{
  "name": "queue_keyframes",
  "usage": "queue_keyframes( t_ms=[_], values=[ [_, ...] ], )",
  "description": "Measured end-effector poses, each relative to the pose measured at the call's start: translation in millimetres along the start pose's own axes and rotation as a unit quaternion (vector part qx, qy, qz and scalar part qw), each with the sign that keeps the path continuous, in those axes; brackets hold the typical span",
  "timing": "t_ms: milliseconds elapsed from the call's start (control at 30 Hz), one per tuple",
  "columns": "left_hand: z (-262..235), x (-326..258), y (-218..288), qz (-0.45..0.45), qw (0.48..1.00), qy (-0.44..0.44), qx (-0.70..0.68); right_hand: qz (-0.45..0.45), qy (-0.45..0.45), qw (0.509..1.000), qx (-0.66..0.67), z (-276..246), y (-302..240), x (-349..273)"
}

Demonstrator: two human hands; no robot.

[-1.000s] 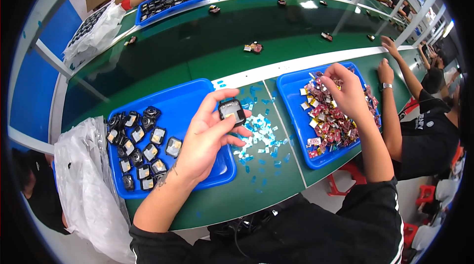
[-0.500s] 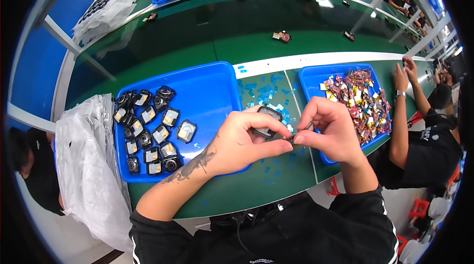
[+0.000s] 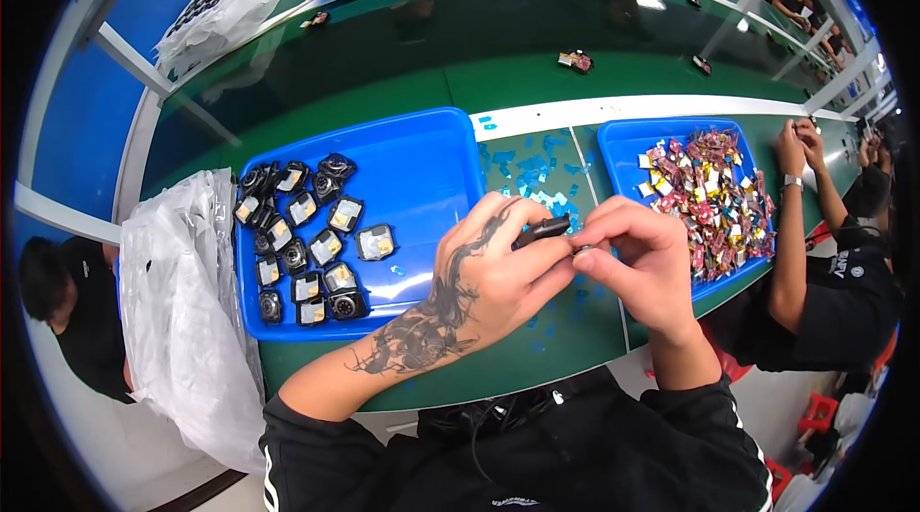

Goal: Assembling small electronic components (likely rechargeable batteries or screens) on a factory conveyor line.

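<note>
The left hand (image 3: 500, 268) grips a black case (image 3: 542, 230) and touches the pinching right hand (image 3: 650, 258).

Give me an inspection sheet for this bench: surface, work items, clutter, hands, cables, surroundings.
Surface: green bench; white strip along its far side.
Work items: black cases grouped in the left blue tray; small mixed parts heaped in the right blue tray.
Clutter: blue and pale bits between the trays; plastic bag beside the left one.
Hands: left hand holds a black case; right hand beside it, fingers pinched, contents unclear.
Cables: thin dark cord before the person's torso.
Surroundings: co-worker and red stool at right.
</note>
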State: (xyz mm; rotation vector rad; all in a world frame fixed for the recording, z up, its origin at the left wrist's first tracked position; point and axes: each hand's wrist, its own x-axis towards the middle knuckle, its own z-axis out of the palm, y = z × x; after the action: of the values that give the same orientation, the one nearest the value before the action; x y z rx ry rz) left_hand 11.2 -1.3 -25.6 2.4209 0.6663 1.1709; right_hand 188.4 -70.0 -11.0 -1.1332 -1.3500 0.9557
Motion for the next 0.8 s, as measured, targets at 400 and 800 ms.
queue_keyframes(
  t_ms=[400,800],
  values=[
    [-5.0,2.7,-0.4,0.026,0.999,-0.029,-0.023,0.043,-0.040,0.996,-0.060,-9.6,0.1,-1.6],
    [-6.4,2.3,-2.7,-0.059,0.985,-0.102,-0.127,-0.002,-0.049,0.995,-0.092,-11.3,-3.4,-3.8]
  ],
)
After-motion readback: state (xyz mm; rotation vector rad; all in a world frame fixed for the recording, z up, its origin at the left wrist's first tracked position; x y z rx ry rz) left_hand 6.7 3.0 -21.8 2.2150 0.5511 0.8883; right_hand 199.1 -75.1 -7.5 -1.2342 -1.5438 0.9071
